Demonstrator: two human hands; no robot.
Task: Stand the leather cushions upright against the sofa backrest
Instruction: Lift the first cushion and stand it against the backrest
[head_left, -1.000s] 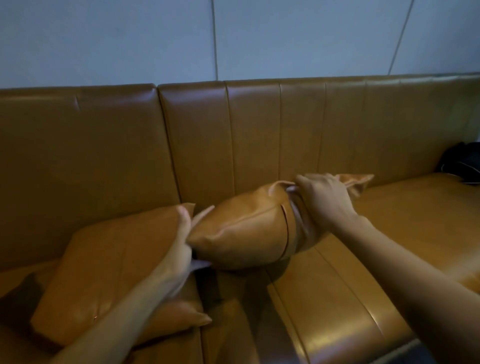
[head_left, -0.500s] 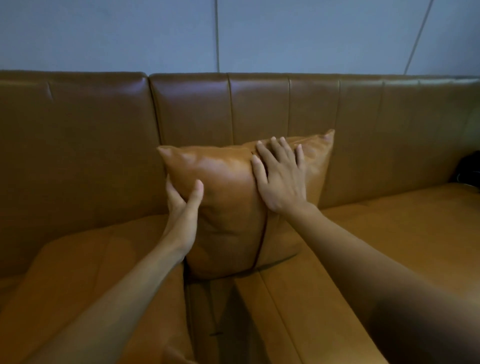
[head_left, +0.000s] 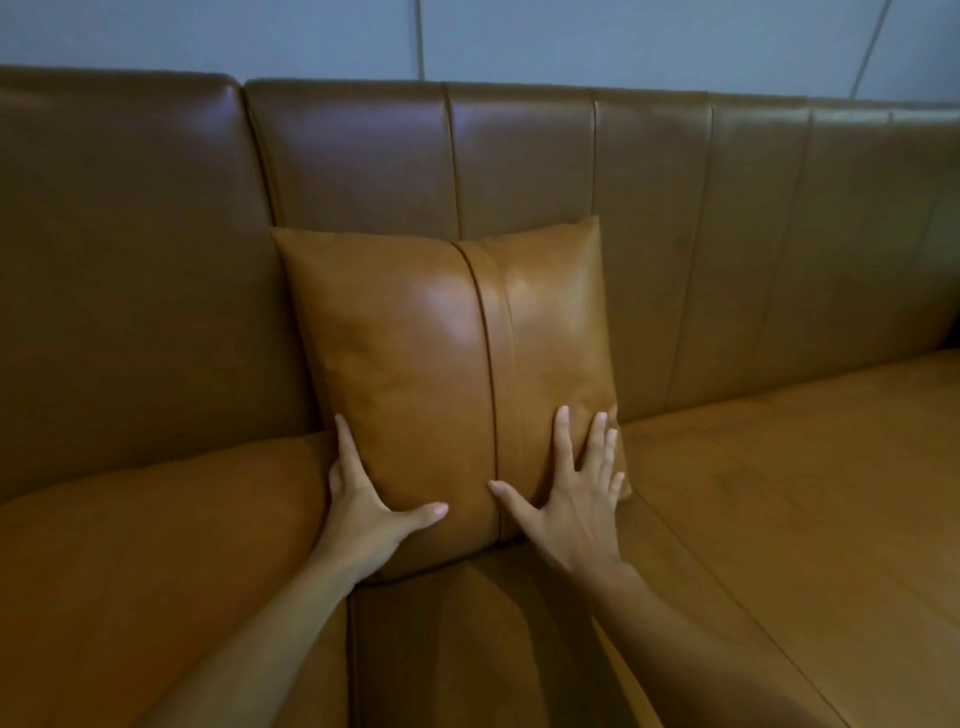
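A tan leather cushion (head_left: 415, 364) with a vertical seam stands upright against the sofa backrest (head_left: 519, 156). My left hand (head_left: 363, 509) cups its lower left edge, with the fingers along the side and the thumb across the front. My right hand (head_left: 571, 499) lies flat on its lower right front, fingers spread. A second tan cushion (head_left: 156, 561) lies low on the seat at the left, touching the upright one.
The brown leather seat (head_left: 779, 493) stretches away to the right. A gap between seat sections (head_left: 353, 649) runs toward me below the cushion. A grey panelled wall (head_left: 623, 36) rises behind the backrest.
The cushion went from lying tilted in my hands to standing square against the backrest. Both hands slid down from its upper part to its lower corners.
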